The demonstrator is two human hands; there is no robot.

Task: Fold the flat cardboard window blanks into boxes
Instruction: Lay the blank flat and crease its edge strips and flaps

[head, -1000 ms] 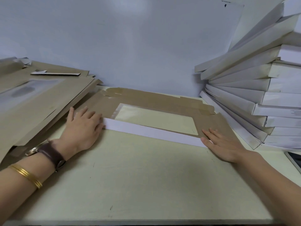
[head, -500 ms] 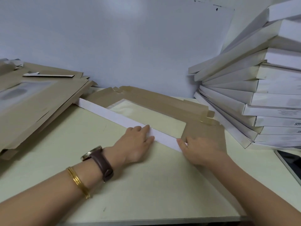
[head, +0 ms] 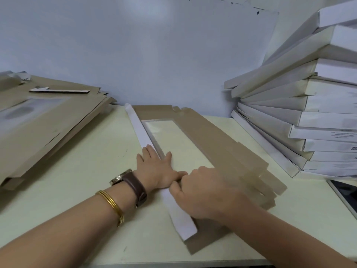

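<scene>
We see window blank flat on bench; white flap folded along its left edge | left grip spread, pressing flap | right grip curled beside it, blurred; pinch cannot tell

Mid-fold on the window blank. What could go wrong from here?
1. The left hand presses at the edge of the window film; pressure there could dent or crease it.
2. The right hand grips the white flap only near its near end, so the far end may fold off the score line.
3. The leaning stack of finished boxes stands close beside the blank; swinging it could topple them.
</scene>
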